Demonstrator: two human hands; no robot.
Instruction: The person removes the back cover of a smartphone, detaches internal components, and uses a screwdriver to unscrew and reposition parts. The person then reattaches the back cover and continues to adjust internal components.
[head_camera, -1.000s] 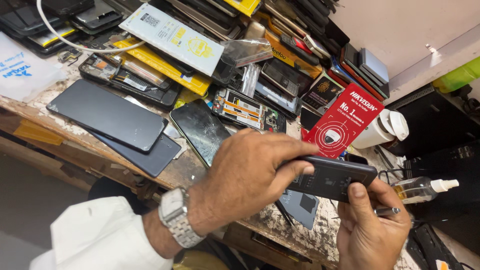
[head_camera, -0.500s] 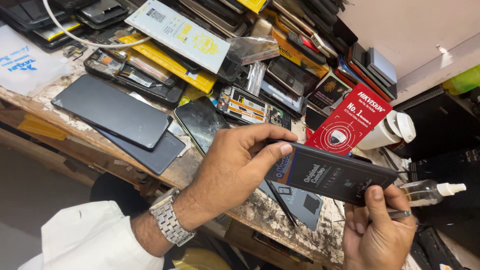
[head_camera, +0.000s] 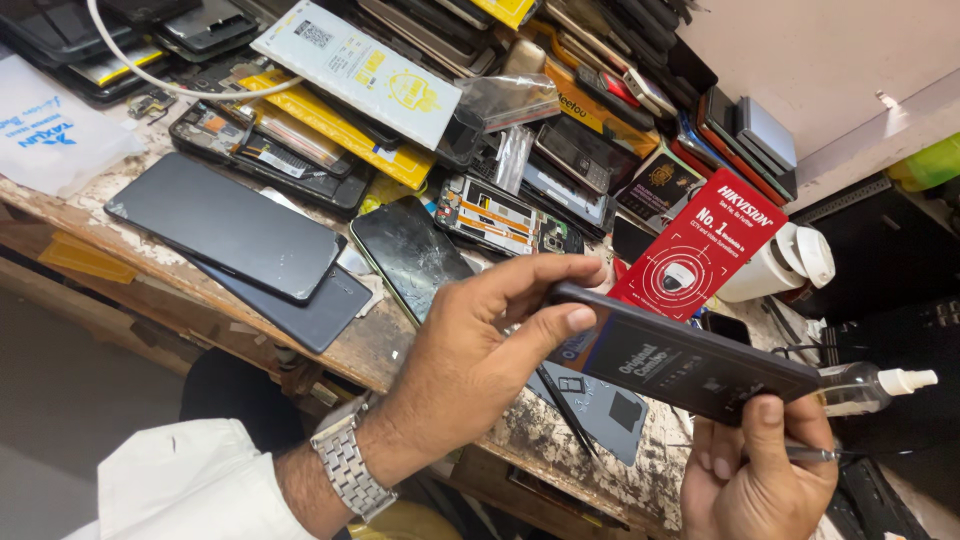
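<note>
I hold a flat black phone battery (head_camera: 690, 362) with pale print between both hands, above the front edge of a worn wooden workbench (head_camera: 250, 330). My left hand (head_camera: 480, 350), with a metal watch on its wrist, pinches the battery's left end between thumb and fingers. My right hand (head_camera: 760, 475) grips the right end from below, thumb on top, and also carries a thin metal tool (head_camera: 815, 453) under the fingers.
Phones, cracked screens (head_camera: 410, 255) and open phone boards (head_camera: 500, 215) crowd the bench. Two dark panels (head_camera: 225, 225) lie at the left. A red card (head_camera: 700, 245), a white container (head_camera: 780, 262) and a small dropper bottle (head_camera: 875, 385) sit on the right.
The battery has been turned flatter and stretched out between both hands, its printed face now towards me. My left hand shifted from covering it to pinching its left end.
</note>
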